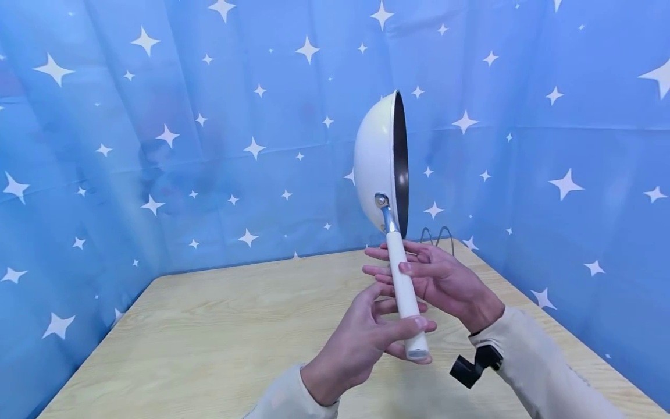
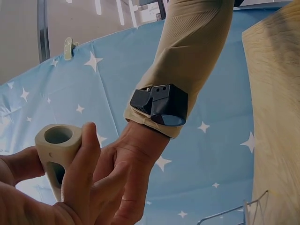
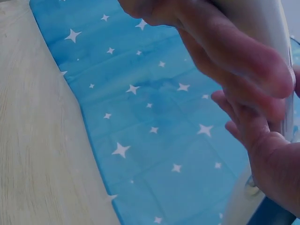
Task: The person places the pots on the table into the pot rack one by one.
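A deep frying pan (image 1: 374, 157), white outside and dark inside, is held up on edge above the table with its handle (image 1: 402, 285) pointing down. My left hand (image 1: 361, 334) grips the lower handle, thumb across the front and fingers behind. Higher up, close to the pan body, my right hand (image 1: 450, 279) holds the handle lightly between the thumb and fairly straight fingers. In the left wrist view the hollow handle end (image 2: 58, 135) shows between fingers. Part of the pan (image 3: 241, 199) appears at the bottom of the right wrist view, with both hands overlapping the handle.
A pale wooden table (image 1: 220, 331) lies below the hands. Behind and beside it hangs a blue curtain (image 1: 235, 116) with white stars. A wire rack (image 1: 452, 240) stands at the back right, partly hidden by my right hand. A black wrist camera (image 1: 473, 366) sits on the right sleeve.
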`<state>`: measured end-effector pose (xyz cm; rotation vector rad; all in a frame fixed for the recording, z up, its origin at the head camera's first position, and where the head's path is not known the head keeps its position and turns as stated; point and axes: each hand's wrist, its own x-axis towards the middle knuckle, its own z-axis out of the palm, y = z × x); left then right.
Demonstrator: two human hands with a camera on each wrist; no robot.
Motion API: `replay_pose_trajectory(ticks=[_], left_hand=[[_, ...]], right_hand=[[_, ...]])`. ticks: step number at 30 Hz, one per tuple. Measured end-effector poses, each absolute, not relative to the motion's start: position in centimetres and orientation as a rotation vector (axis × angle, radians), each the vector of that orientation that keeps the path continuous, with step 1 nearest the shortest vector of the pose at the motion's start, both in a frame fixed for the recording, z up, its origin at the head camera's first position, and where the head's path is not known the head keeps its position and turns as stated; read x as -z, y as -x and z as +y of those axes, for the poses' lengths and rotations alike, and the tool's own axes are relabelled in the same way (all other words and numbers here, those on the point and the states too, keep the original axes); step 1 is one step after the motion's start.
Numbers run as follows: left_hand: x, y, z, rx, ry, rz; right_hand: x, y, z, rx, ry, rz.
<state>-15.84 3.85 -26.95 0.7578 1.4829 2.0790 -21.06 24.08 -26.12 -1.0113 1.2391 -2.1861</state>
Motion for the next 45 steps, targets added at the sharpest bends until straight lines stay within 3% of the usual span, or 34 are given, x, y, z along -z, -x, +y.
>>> replay_pose_trajectory(ticks=[30, 38, 45], left_hand=[[27.0, 14.9, 7.6, -2.06, -0.809, 1.54], [28.0, 14.3, 8.9, -2.042, -0.777, 1.678], [29.2, 14.2, 10.2, -2.03, -0.897, 1.726]], right_hand=[[27.4, 19.9, 27.0, 2.21, 1.049, 1.099], [28.6, 20.1, 28.3, 2.193, 1.07, 1.054], [30.1, 20.7, 29.5, 2.136, 1.17, 0.938]])
